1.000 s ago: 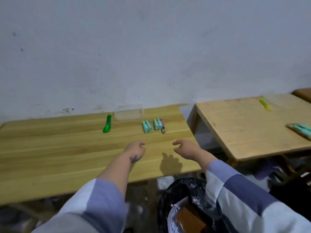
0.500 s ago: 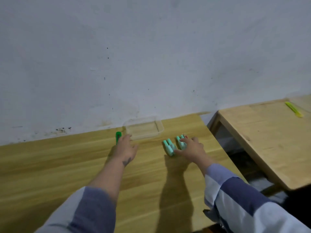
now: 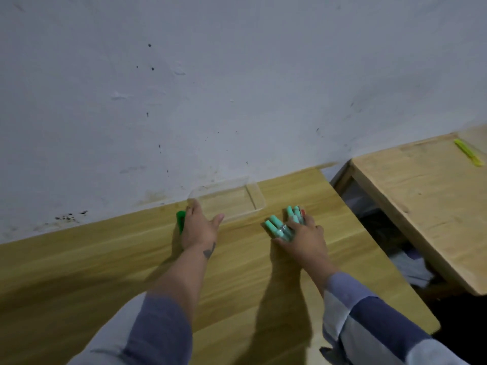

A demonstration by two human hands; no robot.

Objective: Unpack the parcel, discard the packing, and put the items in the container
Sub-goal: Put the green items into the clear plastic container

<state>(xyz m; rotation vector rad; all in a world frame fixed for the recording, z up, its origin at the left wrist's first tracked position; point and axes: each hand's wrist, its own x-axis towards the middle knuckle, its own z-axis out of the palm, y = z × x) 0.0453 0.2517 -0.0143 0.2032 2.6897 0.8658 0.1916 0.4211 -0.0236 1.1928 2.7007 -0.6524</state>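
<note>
The right hand (image 3: pixel 303 237) lies palm-down over the mint-green markers (image 3: pixel 279 227), fingers curled around the near ends of the bundle so several can be gathered in one sweep rather than picked singly; it looks closed on them, though whether they have left the table is not clear. Their capped far ends fan out past the fingertips, toward the wall. The left hand (image 3: pixel 200 227) rests flat on the green marker (image 3: pixel 180 219), which shows only at the hand's left edge; the fingers cover most of it, so I cannot tell whether they have closed on it or merely press it down. The thumb points right, toward the near wall of the clear container (image 3: pixel 257 198).

That container sits at the far edge of the wooden table (image 3: pixel 79 272), against the wall, between the two hands and just beyond them, so both loads have a short path in. It appears empty. The items are unwrapped, which suggests the packing step is finished and filling is what remains.

To the right, across a gap, a second table (image 3: pixel 421 206) carries a yellow-green marker (image 3: pixel 468 152), well apart from this work.
</note>
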